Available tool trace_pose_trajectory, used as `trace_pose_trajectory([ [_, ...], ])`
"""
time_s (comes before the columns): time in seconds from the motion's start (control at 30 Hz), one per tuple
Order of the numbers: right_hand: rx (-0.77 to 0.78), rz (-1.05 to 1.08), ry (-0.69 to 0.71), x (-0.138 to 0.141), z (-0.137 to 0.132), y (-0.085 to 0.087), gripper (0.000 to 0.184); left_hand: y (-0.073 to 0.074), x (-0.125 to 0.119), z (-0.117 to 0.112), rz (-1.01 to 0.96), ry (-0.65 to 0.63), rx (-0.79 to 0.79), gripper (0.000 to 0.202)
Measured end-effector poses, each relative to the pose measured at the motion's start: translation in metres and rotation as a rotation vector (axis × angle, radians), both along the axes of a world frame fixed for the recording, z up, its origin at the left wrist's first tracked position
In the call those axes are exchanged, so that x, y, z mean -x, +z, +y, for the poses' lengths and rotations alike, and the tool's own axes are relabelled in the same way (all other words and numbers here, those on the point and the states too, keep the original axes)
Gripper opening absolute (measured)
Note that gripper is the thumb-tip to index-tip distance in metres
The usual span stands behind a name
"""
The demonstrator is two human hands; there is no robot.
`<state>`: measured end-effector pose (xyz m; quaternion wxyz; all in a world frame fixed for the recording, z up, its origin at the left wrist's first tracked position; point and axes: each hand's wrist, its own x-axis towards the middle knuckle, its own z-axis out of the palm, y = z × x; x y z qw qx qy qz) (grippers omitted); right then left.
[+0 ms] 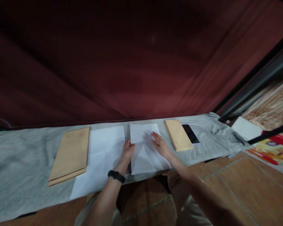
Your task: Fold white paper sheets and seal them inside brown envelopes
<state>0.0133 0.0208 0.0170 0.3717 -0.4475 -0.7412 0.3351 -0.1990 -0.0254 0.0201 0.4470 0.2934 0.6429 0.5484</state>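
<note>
A creased white sheet of paper (145, 160) lies in front of me on the grey cloth. At its left edge, my left hand (126, 152), with a dark band on the wrist, has its thumb over the paper near the crease; its other fingers are partly hidden, and it appears to pinch the edge. My right hand (160, 146) is over the sheet's right side, open, its fingers apart and casting shadows on the paper. Larger white paper (106, 141) lies to the left, partly behind my left forearm.
Brown envelopes (72, 152) lie at the left, and smaller brown envelopes (179, 135) at the right beside a dark-screened phone (190, 134). The grey cloth (19, 163) covers a narrow surface against a dark red curtain (141, 78). A colourful printed package (275, 150) is at far right.
</note>
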Motion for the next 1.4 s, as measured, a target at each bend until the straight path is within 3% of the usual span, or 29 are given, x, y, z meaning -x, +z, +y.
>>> trace_pose_trajectory([
  [0.17,-0.064,-0.195,0.103,0.021,-0.02,-0.011,0.044,-0.009,-0.005,0.002,0.124,-0.006,-0.043,0.023],
  [0.27,-0.115,-0.287,0.109,0.025,-0.023,-0.013,0.047,-0.005,-0.008,0.0,0.297,0.0,-0.033,0.026],
  [0.37,-0.139,-0.379,0.078,0.024,-0.019,-0.014,0.047,0.008,-0.013,-0.011,0.654,-0.022,0.068,0.034],
  [0.47,-0.162,-0.499,0.073,0.021,-0.013,-0.015,0.049,0.026,-0.023,-0.024,1.117,-0.132,0.199,0.035],
  [0.57,-0.207,-0.611,0.108,0.02,-0.009,-0.016,0.052,0.036,-0.038,-0.029,1.451,-0.239,0.106,0.033],
  [0.67,-0.251,-0.668,0.123,0.02,-0.008,-0.015,0.053,0.036,-0.051,-0.027,1.613,-0.271,-0.045,0.036],
  [0.8,-0.275,-0.677,0.108,0.02,-0.008,-0.014,0.053,0.027,-0.05,-0.023,1.619,-0.195,0.087,0.036],
  [1.0,-0.277,-0.654,0.117,0.017,-0.004,-0.01,0.049,0.018,-0.024,-0.009,1.195,-0.19,0.207,0.044],
  [1.1,-0.267,-0.631,0.109,0.017,-0.004,-0.008,0.05,0.015,-0.022,-0.006,1.087,-0.205,0.263,0.044],
  [1.27,-0.279,-0.611,0.12,0.022,-0.01,-0.007,0.049,0.015,-0.031,-0.017,1.109,-0.174,0.264,0.044],
  [1.4,-0.257,-0.621,0.118,0.024,-0.013,-0.01,0.05,0.02,-0.034,-0.03,1.309,-0.086,0.248,0.043],
])
